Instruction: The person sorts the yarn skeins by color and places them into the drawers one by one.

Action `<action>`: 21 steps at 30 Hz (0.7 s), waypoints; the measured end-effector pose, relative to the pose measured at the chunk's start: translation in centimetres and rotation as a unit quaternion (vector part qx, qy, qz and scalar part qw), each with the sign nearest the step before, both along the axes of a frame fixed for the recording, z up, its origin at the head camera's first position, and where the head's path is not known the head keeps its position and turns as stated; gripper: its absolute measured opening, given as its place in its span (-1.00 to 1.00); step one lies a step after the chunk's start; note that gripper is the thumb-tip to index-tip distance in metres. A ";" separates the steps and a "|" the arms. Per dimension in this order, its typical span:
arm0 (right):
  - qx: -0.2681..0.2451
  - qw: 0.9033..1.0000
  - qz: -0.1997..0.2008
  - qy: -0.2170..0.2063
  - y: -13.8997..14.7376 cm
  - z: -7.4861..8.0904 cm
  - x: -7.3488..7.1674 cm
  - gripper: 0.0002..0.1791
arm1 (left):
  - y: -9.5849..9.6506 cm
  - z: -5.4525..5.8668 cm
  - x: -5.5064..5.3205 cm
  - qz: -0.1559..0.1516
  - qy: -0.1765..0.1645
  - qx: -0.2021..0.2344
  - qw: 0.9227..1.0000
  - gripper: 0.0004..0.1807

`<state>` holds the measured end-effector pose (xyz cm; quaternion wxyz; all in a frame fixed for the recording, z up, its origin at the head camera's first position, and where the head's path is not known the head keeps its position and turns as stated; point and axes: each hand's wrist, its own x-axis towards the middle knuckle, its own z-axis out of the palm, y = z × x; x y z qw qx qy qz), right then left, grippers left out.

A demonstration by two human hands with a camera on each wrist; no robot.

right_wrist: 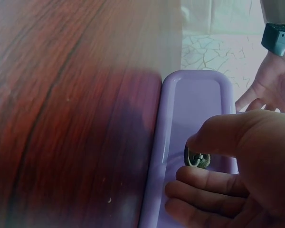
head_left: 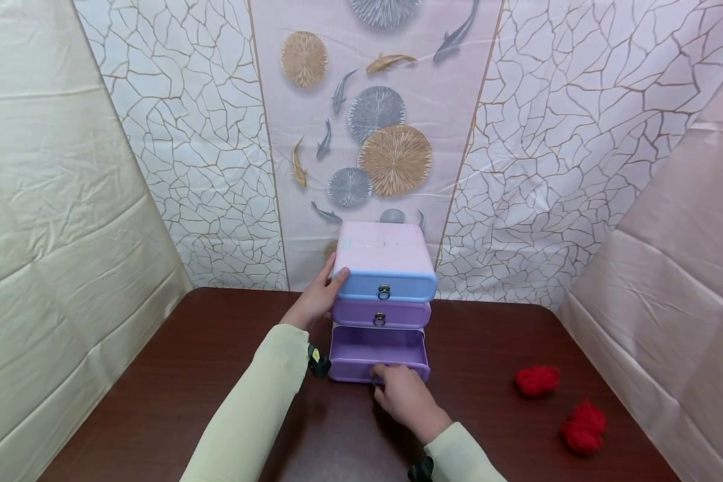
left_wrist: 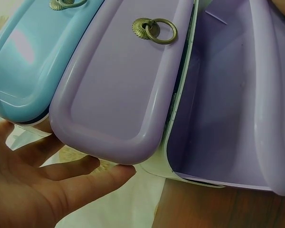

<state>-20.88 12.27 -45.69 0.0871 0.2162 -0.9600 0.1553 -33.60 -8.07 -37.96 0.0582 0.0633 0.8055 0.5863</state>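
Observation:
A small three-drawer cabinet (head_left: 385, 244) with a pink top stands on the table, its upper drawer blue and the two below purple. The bottom drawer (head_left: 376, 345) is pulled out, and its inside looks bare. My right hand (head_left: 405, 396) is at the front of this drawer, thumb and fingers pinching its brass ring pull (right_wrist: 197, 160). On the cabinet's left side my left hand (head_left: 316, 299) rests with extended fingers, the fingertips at the edges of the blue drawer (left_wrist: 23, 61) and the middle drawer (left_wrist: 118, 85); both of those are closed.
Two red yarn bundles, one farther back (head_left: 537, 381) and one nearer (head_left: 583, 428), lie on the right of the dark brown table (head_left: 235, 335). Behind the table hangs a patterned cloth (head_left: 217, 167), with plain cloth at both sides.

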 end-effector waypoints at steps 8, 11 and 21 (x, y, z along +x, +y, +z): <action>-0.001 1.000 0.011 0.021 0.3 -0.3 0.0 -0.79 | 0.0 0.0 0.0 -0.003 0.005 -0.001 1.000 -0.09; -0.005 0.999 0.015 0.035 0.5 0.0 0.1 -0.82 | 0.0 0.0 0.0 -0.002 0.002 0.001 1.000 -0.10; -0.005 0.996 -0.010 0.091 1.1 0.7 0.3 -0.94 | 0.0 0.2 0.3 -0.005 -0.001 0.002 1.000 -0.08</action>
